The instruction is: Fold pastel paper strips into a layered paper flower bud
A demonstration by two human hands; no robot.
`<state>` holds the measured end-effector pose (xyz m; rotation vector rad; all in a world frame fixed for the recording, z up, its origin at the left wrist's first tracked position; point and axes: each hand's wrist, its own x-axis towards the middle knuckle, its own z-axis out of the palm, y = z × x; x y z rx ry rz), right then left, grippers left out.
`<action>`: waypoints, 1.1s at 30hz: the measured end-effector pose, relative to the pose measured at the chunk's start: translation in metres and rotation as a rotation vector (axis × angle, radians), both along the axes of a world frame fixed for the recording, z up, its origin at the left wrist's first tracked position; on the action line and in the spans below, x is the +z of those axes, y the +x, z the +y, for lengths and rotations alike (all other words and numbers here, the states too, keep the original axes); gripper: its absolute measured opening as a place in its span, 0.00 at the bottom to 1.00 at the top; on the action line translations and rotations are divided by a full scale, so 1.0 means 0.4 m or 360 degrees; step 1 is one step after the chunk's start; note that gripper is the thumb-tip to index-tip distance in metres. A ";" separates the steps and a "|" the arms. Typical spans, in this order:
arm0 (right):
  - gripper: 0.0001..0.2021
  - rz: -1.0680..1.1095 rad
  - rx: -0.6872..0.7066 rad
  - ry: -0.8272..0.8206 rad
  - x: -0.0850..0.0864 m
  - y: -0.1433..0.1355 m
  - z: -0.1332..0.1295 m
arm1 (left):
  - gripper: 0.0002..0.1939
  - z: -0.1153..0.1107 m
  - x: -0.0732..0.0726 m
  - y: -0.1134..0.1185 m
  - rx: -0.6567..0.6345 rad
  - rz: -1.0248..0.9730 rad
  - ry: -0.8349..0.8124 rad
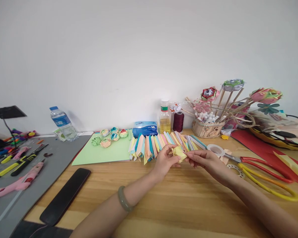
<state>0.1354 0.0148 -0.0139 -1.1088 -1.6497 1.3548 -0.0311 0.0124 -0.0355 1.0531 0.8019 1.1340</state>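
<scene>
Yellow paper [179,153] between angled hands [182,158]

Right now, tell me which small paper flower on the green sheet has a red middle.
The rightmost flower, nearest the blue packet; none of the others there shows red.

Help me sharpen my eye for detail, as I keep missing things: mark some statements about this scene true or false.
1. Both hands touch the yellow paper. True.
2. The bracelet is on the right arm. False: it is on the left arm, beyond which the left hand holds the paper.
3. The scissors have one red and one yellow handle. True.
4. The thread is white. False: it is dark red.
5. The small flowers lie on the green sheet. True.
</scene>
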 end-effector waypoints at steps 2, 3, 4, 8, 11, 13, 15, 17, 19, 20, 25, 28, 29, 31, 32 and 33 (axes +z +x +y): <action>0.15 -0.0031 0.0033 -0.0011 0.000 0.005 0.004 | 0.18 0.000 0.001 -0.001 -0.0011 0.0003 0.0003; 0.15 -0.0049 0.0029 -0.0015 -0.001 0.006 0.006 | 0.18 0.000 0.001 -0.001 -0.0016 0.0008 0.0006; 0.16 -0.0062 0.0020 -0.0022 -0.001 0.006 0.007 | 0.18 0.000 0.001 -0.001 -0.0017 0.0012 0.0008; 0.16 -0.0059 -0.0044 -0.0053 0.003 0.001 0.006 | 0.18 0.001 0.002 0.000 0.0003 0.0039 -0.0012; 0.16 -0.0034 -0.0064 -0.0059 0.007 -0.007 0.001 | 0.19 0.001 0.002 0.002 0.0019 0.0055 -0.0028; 0.16 -0.0020 -0.0074 -0.0068 0.005 -0.010 0.000 | 0.19 0.000 0.002 0.003 0.0024 0.0058 -0.0030; 0.16 -0.0018 -0.0090 -0.0082 0.001 -0.012 0.001 | 0.20 0.000 0.000 0.004 0.0018 0.0054 -0.0012; 0.17 -0.0020 -0.0097 -0.0095 -0.005 -0.012 0.002 | 0.20 -0.001 -0.002 0.005 0.0002 0.0044 0.0016; 0.17 -0.0034 -0.0081 -0.0100 -0.007 -0.011 0.004 | 0.20 -0.001 -0.003 0.005 -0.0008 0.0037 0.0031; 0.17 -0.0047 -0.0066 -0.0092 -0.006 -0.011 0.004 | 0.20 -0.001 -0.003 0.005 -0.0009 0.0039 0.0032; 0.16 -0.0142 0.0040 0.0035 0.016 -0.009 -0.004 | 0.20 0.000 0.001 0.002 0.0006 0.0068 0.0025; 0.17 -0.0213 0.0054 0.0097 0.025 -0.008 -0.009 | 0.21 0.001 0.002 0.002 0.0018 0.0069 0.0025; 0.17 -0.0238 0.0051 0.0114 0.026 -0.007 -0.009 | 0.21 0.001 0.002 0.002 0.0021 0.0069 0.0030; 0.17 -0.0283 0.0039 0.0129 0.024 -0.006 -0.007 | 0.21 0.001 0.001 0.002 0.0017 0.0070 0.0037; 0.18 -0.0301 0.0029 0.0126 0.022 -0.006 -0.006 | 0.21 0.001 0.001 0.003 0.0015 0.0071 0.0036; 0.18 -0.0314 0.0021 0.0119 0.020 -0.006 -0.004 | 0.21 0.000 0.000 0.004 0.0011 0.0071 0.0031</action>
